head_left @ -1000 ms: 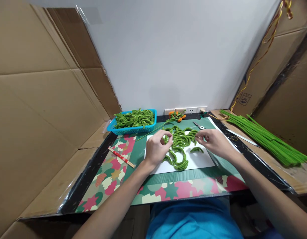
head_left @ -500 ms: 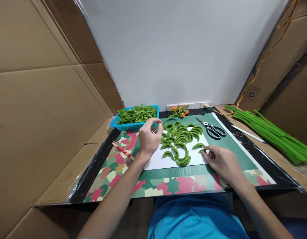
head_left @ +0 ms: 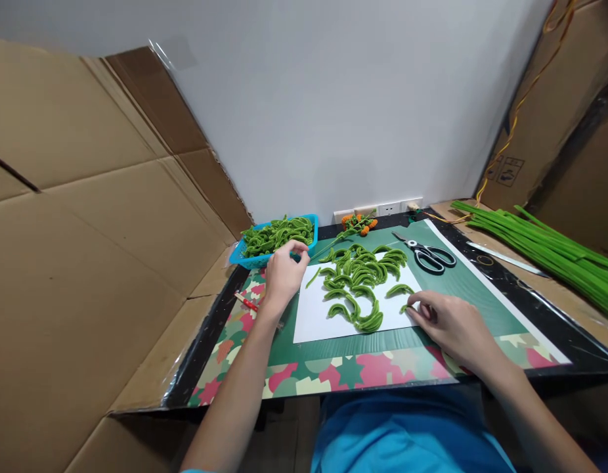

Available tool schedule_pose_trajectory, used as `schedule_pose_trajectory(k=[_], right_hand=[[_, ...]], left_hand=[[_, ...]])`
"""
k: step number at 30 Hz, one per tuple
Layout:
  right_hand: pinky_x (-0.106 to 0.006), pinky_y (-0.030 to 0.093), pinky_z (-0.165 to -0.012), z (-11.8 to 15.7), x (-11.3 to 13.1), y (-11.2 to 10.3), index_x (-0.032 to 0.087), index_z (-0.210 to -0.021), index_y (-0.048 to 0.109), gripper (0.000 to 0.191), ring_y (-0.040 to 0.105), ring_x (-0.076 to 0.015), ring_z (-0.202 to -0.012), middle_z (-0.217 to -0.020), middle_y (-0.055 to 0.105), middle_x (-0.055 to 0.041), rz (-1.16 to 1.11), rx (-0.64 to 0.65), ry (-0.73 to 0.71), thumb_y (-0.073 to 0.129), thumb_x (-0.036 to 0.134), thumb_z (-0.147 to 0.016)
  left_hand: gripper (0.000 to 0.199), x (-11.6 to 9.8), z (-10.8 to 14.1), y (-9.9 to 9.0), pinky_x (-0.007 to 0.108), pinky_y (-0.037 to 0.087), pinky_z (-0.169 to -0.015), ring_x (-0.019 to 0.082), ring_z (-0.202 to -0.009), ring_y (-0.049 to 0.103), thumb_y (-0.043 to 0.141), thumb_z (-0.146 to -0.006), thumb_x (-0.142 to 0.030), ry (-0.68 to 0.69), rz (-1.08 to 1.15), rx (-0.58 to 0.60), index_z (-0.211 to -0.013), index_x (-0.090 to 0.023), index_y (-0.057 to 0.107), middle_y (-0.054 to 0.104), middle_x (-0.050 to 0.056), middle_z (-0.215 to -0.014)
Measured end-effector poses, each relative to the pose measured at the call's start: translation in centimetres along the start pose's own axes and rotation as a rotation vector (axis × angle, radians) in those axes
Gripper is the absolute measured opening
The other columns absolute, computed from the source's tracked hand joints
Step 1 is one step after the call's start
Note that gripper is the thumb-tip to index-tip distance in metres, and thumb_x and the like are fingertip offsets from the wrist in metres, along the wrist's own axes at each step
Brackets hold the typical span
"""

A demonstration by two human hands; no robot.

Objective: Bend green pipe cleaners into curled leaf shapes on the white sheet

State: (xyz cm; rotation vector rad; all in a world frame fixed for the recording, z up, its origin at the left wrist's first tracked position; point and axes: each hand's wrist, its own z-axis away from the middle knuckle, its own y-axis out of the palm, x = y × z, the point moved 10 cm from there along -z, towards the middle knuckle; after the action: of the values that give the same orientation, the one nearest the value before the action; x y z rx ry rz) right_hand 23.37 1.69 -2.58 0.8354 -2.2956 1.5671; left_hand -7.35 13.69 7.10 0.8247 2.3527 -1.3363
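Many short green pipe cleaner pieces (head_left: 368, 270), most bent into curves, lie in a cluster on a sheet of white paper (head_left: 308, 325). My left hand (head_left: 285, 270) is over the paper's left edge near the blue basket, thumb and fingertips pinched together; whatever may be between them is too small to make out. Just right of it a straighter green piece (head_left: 312, 277) rests on the paper. At the paper's right side my right hand (head_left: 449, 322) is closed, its fingertips on a small green pipe cleaner piece (head_left: 404, 308). A curved piece (head_left: 399, 290) lies just above those fingers.
A blue basket (head_left: 242, 260) full of green pieces stands at the back left. Behind the cluster lies a stem with orange blooms (head_left: 362, 224). Black-handled scissors (head_left: 427, 255) lie back right, beside long green pipe cleaners (head_left: 545, 249). A red stick (head_left: 245, 302) is at left.
The view has shifted slightly. My left hand has moved a little left, uncovering the straighter green piece on the paper. My right hand stays at the small piece on the right.
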Motion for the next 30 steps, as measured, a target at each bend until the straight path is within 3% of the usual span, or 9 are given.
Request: schedule_pose_trajectory(k=[3,5,11,15,19,22,26,30], right_hand=[[-0.029,0.030,-0.050,0.2,0.3,0.0,0.027,-0.091,0.070,0.016,0.063,-0.0204,-0.054,-0.066,0.067,-0.0004,-0.026,0.007,-0.022,0.062,0.038,-0.099],[-0.029,0.033,-0.051,0.2,0.3,-0.3,0.026,-0.094,0.071,0.020,0.064,-0.0207,-0.057,-0.067,0.068,-0.0008,-0.058,0.009,0.000,0.061,0.041,-0.100],[-0.030,0.047,-0.066,0.6,-1.2,-3.3,0.023,-0.102,0.074,0.034,0.069,-0.0214,-0.073,-0.087,0.076,-0.0050,-0.185,-0.075,0.116,0.052,0.048,-0.106],[-0.032,0.049,-0.066,2.1,-6.3,-7.6,0.021,-0.099,0.075,0.037,0.067,-0.0224,-0.072,-0.095,0.078,-0.0083,-0.110,-0.260,0.234,0.055,0.052,-0.102],[-0.039,0.052,-0.076,2.9,-12.4,-12.2,0.021,-0.093,0.077,0.038,0.071,-0.0310,-0.090,-0.103,0.079,-0.0121,0.132,-0.330,0.292,0.055,0.052,-0.093],[-0.041,0.050,-0.075,2.6,-16.5,-16.0,0.021,-0.094,0.078,0.038,0.071,-0.0327,-0.088,-0.105,0.079,-0.0135,0.279,-0.378,0.413,0.054,0.050,-0.086],[-0.038,0.046,-0.065,0.8,-19.8,-18.6,0.024,-0.099,0.079,0.036,0.072,-0.0340,-0.088,-0.098,0.080,-0.0121,0.435,-0.252,0.590,0.055,0.045,-0.083],[-0.038,0.042,-0.060,-0.6,-21.7,-18.1,0.025,-0.096,0.083,0.032,0.072,-0.0362,-0.084,-0.097,0.080,-0.0146,0.565,-0.013,0.705,0.060,0.041,-0.081]], left_hand=[[0.008,-0.2,0.3,2.1,0.027,0.035,-0.055,0.018,-0.063,0.063,0.066,-0.081,-0.021,0.049,-0.135,0.196,-0.082,-0.023,0.074,0.075,0.002,-0.074],[0.010,-0.4,0.6,3.1,0.027,0.035,-0.057,0.019,-0.064,0.063,0.065,-0.082,-0.023,0.044,-0.172,0.265,-0.083,-0.023,0.075,0.074,0.002,-0.073],[0.022,-1.3,0.4,3.1,0.029,0.035,-0.063,0.020,-0.071,0.066,0.056,-0.094,-0.035,0.000,-0.230,0.195,-0.087,-0.024,0.073,0.075,0.003,-0.079],[0.021,-0.4,0.2,2.6,0.030,0.028,-0.060,0.024,-0.078,0.068,0.054,-0.095,-0.038,-0.034,-0.330,0.172,-0.090,-0.027,0.071,0.076,0.003,-0.082],[0.023,0.2,0.4,2.5,0.030,0.029,-0.059,0.024,-0.076,0.068,0.052,-0.096,-0.040,-0.056,-0.313,0.164,-0.091,-0.028,0.070,0.074,0.001,-0.080],[0.023,0.1,0.5,2.8,0.030,0.029,-0.060,0.023,-0.074,0.067,0.052,-0.095,-0.040,-0.053,-0.298,0.182,-0.093,-0.027,0.071,0.073,0.001,-0.076],[0.023,0.0,0.3,2.9,0.031,0.029,-0.060,0.024,-0.073,0.067,0.053,-0.095,-0.039,-0.042,-0.291,0.166,-0.093,-0.027,0.072,0.073,0.002,-0.075],[0.024,0.0,0.5,2.9,0.031,0.029,-0.059,0.024,-0.072,0.067,0.052,-0.095,-0.039,-0.021,-0.288,0.154,-0.094,-0.026,0.073,0.074,0.003,-0.076]])
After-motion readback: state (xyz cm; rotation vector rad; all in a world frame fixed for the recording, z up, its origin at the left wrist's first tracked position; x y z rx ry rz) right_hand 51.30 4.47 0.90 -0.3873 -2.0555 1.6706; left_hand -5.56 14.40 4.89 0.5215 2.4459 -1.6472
